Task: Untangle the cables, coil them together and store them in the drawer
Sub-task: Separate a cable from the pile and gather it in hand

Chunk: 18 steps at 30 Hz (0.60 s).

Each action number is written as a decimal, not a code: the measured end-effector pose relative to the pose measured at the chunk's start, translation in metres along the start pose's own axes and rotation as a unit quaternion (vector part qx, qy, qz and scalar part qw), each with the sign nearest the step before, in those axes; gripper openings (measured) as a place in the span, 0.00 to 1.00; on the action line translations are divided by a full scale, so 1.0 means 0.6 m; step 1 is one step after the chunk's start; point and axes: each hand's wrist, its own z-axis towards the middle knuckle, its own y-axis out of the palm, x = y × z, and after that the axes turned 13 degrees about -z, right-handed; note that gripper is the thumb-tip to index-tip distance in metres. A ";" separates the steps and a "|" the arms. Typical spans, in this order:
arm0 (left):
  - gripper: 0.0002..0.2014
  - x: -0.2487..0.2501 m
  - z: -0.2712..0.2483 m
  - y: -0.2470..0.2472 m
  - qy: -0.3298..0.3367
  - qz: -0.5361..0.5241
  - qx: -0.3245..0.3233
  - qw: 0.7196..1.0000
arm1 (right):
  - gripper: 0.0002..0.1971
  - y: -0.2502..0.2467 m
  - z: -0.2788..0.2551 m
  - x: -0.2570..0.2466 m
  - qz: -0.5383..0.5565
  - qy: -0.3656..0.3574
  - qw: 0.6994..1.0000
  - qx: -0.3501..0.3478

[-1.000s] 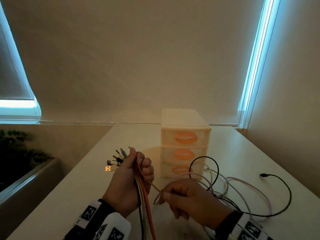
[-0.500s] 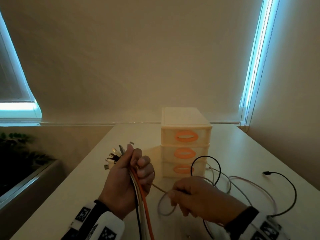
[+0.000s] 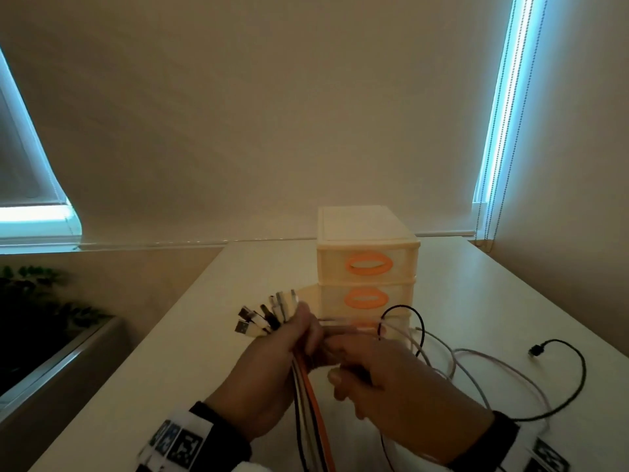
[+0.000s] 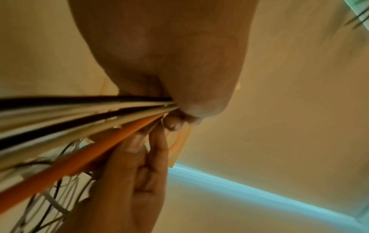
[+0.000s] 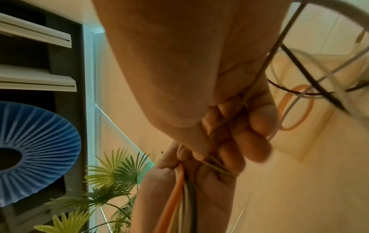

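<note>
My left hand grips a bundle of cables, orange, white and black, with several plugs fanned out above the fist. The bundle runs out of that fist in the left wrist view. My right hand is pressed against the left one and pinches a thin pale cable between thumb and fingers. Loose pale and black cables loop over the table to the right. A cream three-drawer unit with orange handles stands just behind my hands, all drawers closed.
The white table ends at a wall behind the drawer unit. A black plug lies at the right. Left of the table is a planter with green leaves. Blinds hang at both sides.
My right hand has risen and moved left with the thin cable until it meets the left fist. The left hand has tilted, fanning the plugs more upward.
</note>
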 end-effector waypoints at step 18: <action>0.26 0.021 0.018 -0.022 0.080 -0.394 0.098 0.910 | 0.12 0.002 0.010 0.062 0.097 0.095 0.990 -0.029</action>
